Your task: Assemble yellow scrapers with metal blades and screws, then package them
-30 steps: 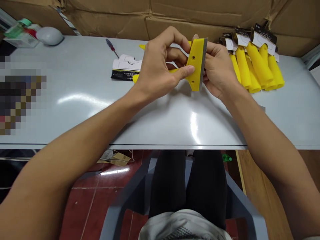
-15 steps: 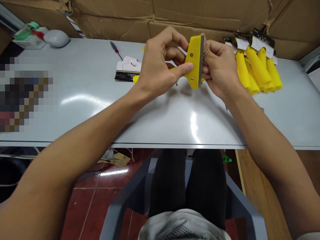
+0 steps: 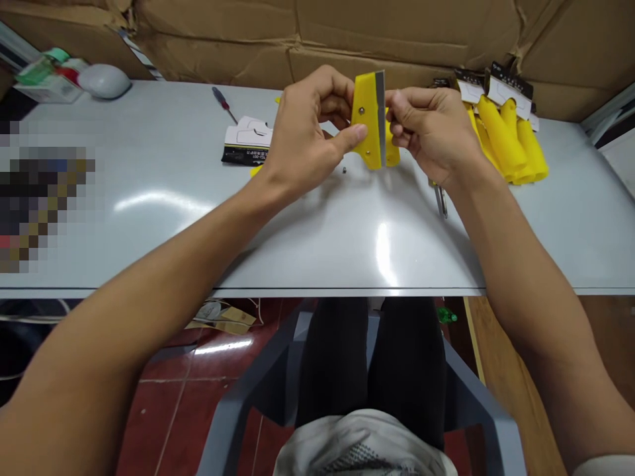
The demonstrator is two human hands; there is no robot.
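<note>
My left hand (image 3: 317,125) is closed around a yellow scraper head (image 3: 366,125), its thumb pressed on the flat face beside two small screws. A grey metal blade (image 3: 381,122) runs along the head's right edge. The blade sits askew, standing out more at the top than at the bottom. My right hand (image 3: 426,122) is just right of the blade, fingers curled and thumb against the index finger. Whether its fingertips touch the blade or hold something small cannot be made out. Another yellow piece (image 3: 393,147) shows behind the blade. A tiny screw (image 3: 344,170) lies on the table below.
Several yellow handles (image 3: 506,142) and packaging cards (image 3: 510,86) lie at the right. A black-and-white card (image 3: 245,142) and a screwdriver (image 3: 223,104) lie at the left. Metal pieces (image 3: 441,200) sit under my right wrist. A cardboard wall (image 3: 223,39) closes the back.
My hands and the scraper head have shifted slightly left in view. The right fingers have moved off the blade's face, and the blade now shows tilted along the head.
</note>
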